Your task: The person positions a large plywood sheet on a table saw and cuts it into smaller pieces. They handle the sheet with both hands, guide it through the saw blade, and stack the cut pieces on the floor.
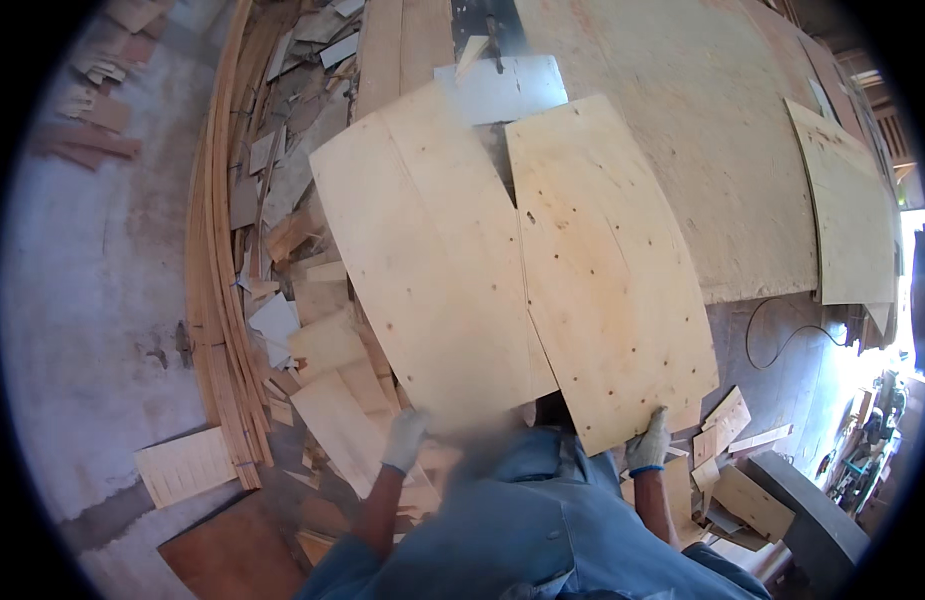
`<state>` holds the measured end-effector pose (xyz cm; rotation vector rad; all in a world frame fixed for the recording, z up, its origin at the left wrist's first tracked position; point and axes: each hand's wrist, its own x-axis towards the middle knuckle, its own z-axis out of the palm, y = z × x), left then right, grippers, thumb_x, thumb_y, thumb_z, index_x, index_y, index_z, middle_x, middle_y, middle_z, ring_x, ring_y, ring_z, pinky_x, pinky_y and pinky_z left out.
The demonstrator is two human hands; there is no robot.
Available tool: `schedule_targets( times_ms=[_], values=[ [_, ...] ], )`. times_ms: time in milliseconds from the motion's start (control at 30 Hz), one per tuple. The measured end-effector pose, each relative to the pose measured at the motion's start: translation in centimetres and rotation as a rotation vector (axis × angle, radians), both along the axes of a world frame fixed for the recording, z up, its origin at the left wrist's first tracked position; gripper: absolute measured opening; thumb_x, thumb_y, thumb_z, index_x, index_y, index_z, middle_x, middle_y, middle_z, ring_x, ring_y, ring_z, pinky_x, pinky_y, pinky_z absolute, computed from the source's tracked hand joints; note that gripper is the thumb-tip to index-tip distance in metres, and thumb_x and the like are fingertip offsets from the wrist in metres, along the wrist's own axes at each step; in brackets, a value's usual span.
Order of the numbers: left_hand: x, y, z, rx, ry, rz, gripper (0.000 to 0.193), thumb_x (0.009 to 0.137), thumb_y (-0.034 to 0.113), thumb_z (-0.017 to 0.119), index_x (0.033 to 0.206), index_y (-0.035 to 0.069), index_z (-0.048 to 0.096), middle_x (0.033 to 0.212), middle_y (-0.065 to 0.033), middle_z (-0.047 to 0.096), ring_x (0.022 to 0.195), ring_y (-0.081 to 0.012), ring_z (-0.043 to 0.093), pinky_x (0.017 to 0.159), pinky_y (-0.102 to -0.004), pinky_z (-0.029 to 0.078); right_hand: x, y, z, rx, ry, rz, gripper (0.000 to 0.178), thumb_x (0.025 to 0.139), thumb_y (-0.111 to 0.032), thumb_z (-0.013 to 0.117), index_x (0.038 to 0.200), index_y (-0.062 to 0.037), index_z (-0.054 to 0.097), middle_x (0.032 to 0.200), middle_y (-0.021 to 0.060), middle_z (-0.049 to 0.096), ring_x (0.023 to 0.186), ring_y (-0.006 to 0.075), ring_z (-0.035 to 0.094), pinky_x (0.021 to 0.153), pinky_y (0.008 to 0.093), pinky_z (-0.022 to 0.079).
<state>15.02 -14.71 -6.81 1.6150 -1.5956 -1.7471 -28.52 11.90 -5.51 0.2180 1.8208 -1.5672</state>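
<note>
Two pale plywood panels lie side by side in front of me, partly overlapping along their inner edges. My left hand (406, 441), in a white glove, is closed at the near left corner of the left plywood panel (422, 240); a blur hides part of that corner. With its thumb on top, my gloved right hand (648, 444) grips the near right edge of the right plywood panel (607, 270). Small dark knots dot the right panel. The far ends of both reach a whitish board (502, 90) and the big wooden sheet.
A large wooden sheet (682, 170) extends at the far right, with another plywood piece (850, 215) on its edge. Long wooden strips (220, 270) run along the left. Wood offcuts (327, 350) litter the floor. A grey curved object (807, 515) stands near right.
</note>
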Motion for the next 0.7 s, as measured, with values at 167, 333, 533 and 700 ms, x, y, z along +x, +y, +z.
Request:
schedule_targets(
  times_ms=[167, 333, 533, 700],
  values=[
    [0.4, -2.4, 1.2, 0.223, -0.021, -0.013, 0.030, 0.097, 0.031, 0.053, 0.094, 0.001, 0.055, 0.082, -0.0037, 0.053, 0.078, -0.0162, 0.054, 0.069, -0.0370, 0.049, 3.1, 3.4, -1.9, 0.197, 0.292, 0.266, 0.051, 0.102, -0.043, 0.050, 0.132, -0.0018, 0.051, 0.130, 0.0117, 0.060, 0.114, 0.0246, 0.062, 0.093, 0.0406, 0.056],
    [0.5, -3.7, 2.3, 0.350, -0.012, -0.040, 0.032, 0.101, 0.026, 0.052, 0.115, -0.002, 0.055, 0.108, -0.0088, 0.059, 0.101, -0.0232, 0.064, 0.083, -0.0446, 0.061, 4.6, 4.5, -3.0, 0.156, 0.252, 0.236, 0.050, 0.102, -0.041, 0.052, 0.134, -0.0021, 0.050, 0.132, 0.0119, 0.059, 0.116, 0.0264, 0.062, 0.096, 0.0431, 0.055],
    [-0.4, -4.6, 3.5, 0.413, 0.030, 0.022, 0.037, 0.101, 0.029, 0.055, 0.117, -0.004, 0.056, 0.111, -0.0135, 0.064, 0.097, -0.0252, 0.068, 0.080, -0.0434, 0.062, 5.9, 3.8, -2.8, 0.121, 0.238, 0.224, 0.049, 0.103, -0.040, 0.050, 0.134, -0.0019, 0.049, 0.131, 0.0134, 0.059, 0.116, 0.0278, 0.061, 0.095, 0.0449, 0.055],
    [-1.6, -5.0, 6.6, 0.426, 0.114, 0.078, 0.041, 0.100, 0.031, 0.056, 0.120, -0.005, 0.055, 0.107, -0.0151, 0.066, 0.091, -0.0257, 0.070, 0.076, -0.0411, 0.062, 6.7, 0.6, 3.5, -0.239, -0.280, -0.241, 0.051, 0.103, -0.041, 0.047, 0.136, -0.0012, 0.046, 0.131, 0.0145, 0.058, 0.115, 0.0294, 0.062, 0.094, 0.0459, 0.056]
  ],
)
